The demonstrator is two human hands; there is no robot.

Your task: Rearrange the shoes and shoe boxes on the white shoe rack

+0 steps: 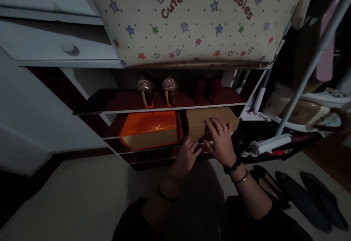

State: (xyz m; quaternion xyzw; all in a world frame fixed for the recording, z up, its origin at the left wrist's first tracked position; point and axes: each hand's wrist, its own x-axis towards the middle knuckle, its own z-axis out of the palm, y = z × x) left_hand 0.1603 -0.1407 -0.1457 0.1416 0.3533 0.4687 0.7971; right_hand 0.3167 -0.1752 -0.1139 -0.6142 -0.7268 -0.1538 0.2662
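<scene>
A brown cardboard box (196, 118) sits on the middle shelf of a shoe rack. My right hand (221, 140) lies against its top and front, fingers spread. Just left of it, near the box's lower left corner, is my left hand (188, 155); its fingers are apart and nothing shows in them. An orange shoe box (150, 122) stands on the same shelf to the left, with its tan inside facing me. On the shelf above are glittery high heels (169, 84) and dark red heels (215, 87).
A cream cloth printed with stars (197, 29) hangs over the rack's top. White drawers (82, 47) are at the upper left. A grey-handled mop (298, 84) leans at the right. Several dark shoes (304, 201) lie on the floor at the right.
</scene>
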